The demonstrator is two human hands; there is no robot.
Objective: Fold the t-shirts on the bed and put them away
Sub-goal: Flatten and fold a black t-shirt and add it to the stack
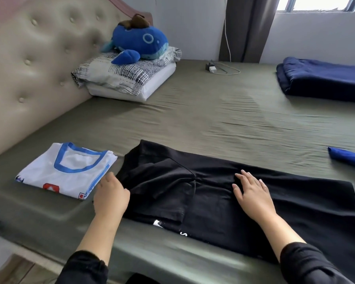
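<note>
Black t-shirt [223, 193] mid-fold, sleeves in | left hand [111, 194] grips its collar end, right hand [252, 193] flat on it | next: fold lengthwise, stack beside white t-shirt [66, 171]

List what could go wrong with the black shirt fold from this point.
1. The black t-shirt hangs over the front edge of the bed; it may slide off once pulled.
2. Its tucked sleeve is bunched between the left hand and the right hand, so creases may get folded in.
3. The left hand grips the collar end beside the folded white t-shirt; swinging that end over may knock it askew.
</note>
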